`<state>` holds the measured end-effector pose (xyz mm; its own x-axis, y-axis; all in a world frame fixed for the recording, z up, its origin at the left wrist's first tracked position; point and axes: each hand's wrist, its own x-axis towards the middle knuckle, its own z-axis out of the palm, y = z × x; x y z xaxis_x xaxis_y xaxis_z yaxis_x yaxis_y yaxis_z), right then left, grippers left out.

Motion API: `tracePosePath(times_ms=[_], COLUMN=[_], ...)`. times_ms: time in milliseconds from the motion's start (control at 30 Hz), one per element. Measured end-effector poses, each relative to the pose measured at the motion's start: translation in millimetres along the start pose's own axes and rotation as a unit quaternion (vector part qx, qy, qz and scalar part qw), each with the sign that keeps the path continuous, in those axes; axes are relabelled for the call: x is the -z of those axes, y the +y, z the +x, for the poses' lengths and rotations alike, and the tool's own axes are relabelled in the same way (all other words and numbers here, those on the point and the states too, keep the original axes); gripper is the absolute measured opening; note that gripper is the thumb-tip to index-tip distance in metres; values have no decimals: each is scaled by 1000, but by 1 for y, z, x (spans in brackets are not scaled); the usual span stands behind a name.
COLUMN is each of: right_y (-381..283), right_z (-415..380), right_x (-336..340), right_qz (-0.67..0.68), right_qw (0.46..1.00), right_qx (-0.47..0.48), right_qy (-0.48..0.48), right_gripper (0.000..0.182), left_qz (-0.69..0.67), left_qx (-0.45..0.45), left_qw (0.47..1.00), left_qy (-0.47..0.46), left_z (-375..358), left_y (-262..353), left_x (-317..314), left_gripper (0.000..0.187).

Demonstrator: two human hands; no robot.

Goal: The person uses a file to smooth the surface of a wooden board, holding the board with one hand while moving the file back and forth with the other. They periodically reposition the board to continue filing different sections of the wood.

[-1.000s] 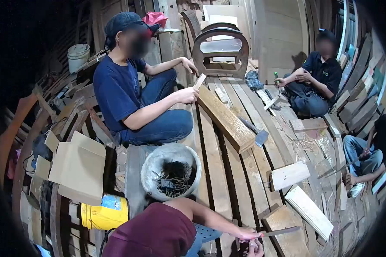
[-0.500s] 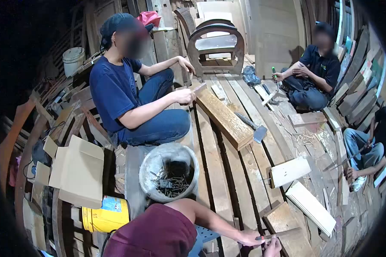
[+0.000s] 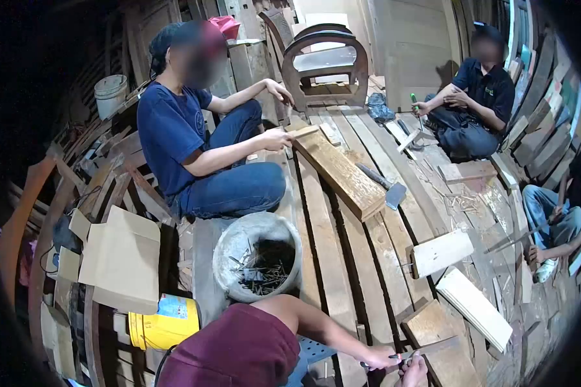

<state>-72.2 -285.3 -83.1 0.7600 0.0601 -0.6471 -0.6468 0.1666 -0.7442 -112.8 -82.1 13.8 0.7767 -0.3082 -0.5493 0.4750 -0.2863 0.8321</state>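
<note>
My left arm, in a maroon sleeve, reaches across the bottom of the head view. My left hand (image 3: 381, 357) is closed around the red and black handle of a narrow-bladed tool (image 3: 436, 347), which looks like a knife. Close by, the fingers of my right hand (image 3: 414, 372) are pinched at the blade near the handle. The blade points right and overlaps a brown wooden block (image 3: 430, 324) on the slats. Part of my right hand is cut off by the frame's bottom edge.
A white bucket of nails (image 3: 223, 258) stands ahead, with a yellow bucket (image 3: 158, 327) to its left. Beyond lie a thick timber (image 3: 336, 169), a hammer (image 3: 394, 195) and pale boards (image 3: 474, 309). A person in blue (image 3: 174, 129) and two others sit around the gapped slat floor.
The view has shifted slightly. Both my hands stay at the bladed tool over the block. The person in blue has turned the small wooden piece held over the timber.
</note>
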Motion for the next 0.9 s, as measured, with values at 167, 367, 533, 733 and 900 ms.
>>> tracePosePath(times_ms=[167, 367, 533, 733, 900], right_y=[-15, -30, -5, 4, 6], right_z=[-17, -72, -62, -56, -57], right_x=[-7, -40, -43, -41, -46], right_qz=[-26, -96, -168, -203, -191], right_qw=[994, 987, 974, 967, 970], right_qx=[5, 70, 95, 104, 111], right_qy=[-103, -104, -115, -113, -98], right_gripper=[17, 35, 39, 44, 46], left_qz=[33, 79, 35, -84, -174], left_qx=[-27, -68, -38, 22, 67], left_qw=[998, 986, 987, 991, 980], left_qy=[55, 133, 151, 99, 68], left_z=[31, 22, 38, 35, 27], left_y=[-41, -34, -22, -6, -13], left_x=[-14, -6, 0, 3, 1], left_gripper=[61, 61, 55, 61, 71])
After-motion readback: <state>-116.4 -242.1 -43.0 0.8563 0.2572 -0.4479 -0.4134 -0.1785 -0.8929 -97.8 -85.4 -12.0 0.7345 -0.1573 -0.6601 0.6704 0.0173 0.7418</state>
